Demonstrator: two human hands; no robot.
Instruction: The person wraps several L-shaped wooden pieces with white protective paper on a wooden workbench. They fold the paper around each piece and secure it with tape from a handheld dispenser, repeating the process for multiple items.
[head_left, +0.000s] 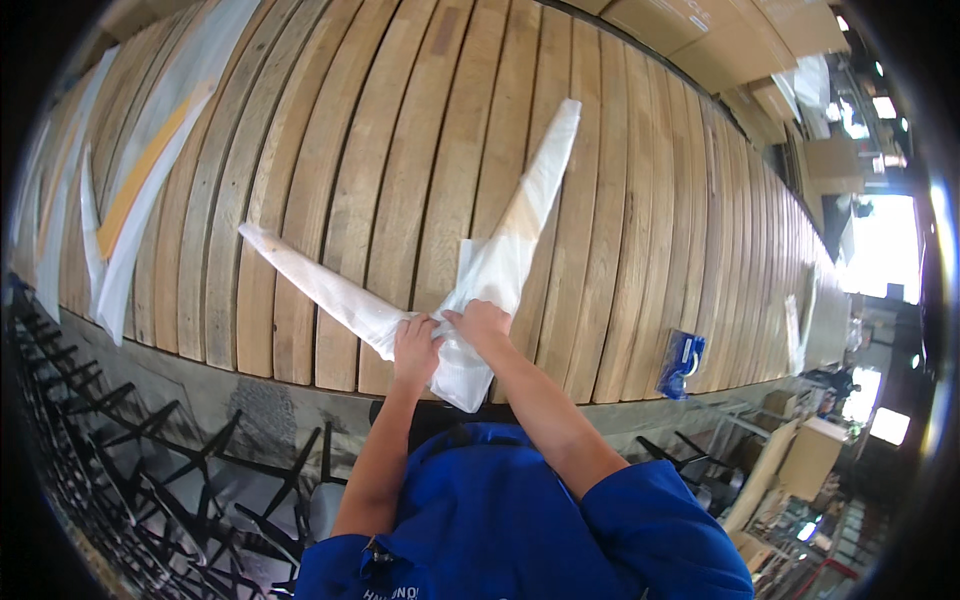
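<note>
A V-shaped wooden piece [517, 215] wrapped in white foam sheet lies on the slatted wooden table in front of me. One arm of the V points to the far left, the other to the far right. Tan wood shows faintly through the wrap on the right arm. At the corner of the V, my left hand [417, 347] has its fingers bent down on the white foam wrap [465, 375]. My right hand [480, 322] grips the wrap just beside it, thumb toward the left hand. A flap of foam hangs toward me at the table's near edge.
On the far left of the slatted table [400, 150] lie more orange-brown wooden pieces [150, 170] in white foam. A blue packet [682, 363] rests near the front edge at right. Black metal leg frames [180, 440] fill the lower left. Cardboard boxes [700, 40] stand beyond the table.
</note>
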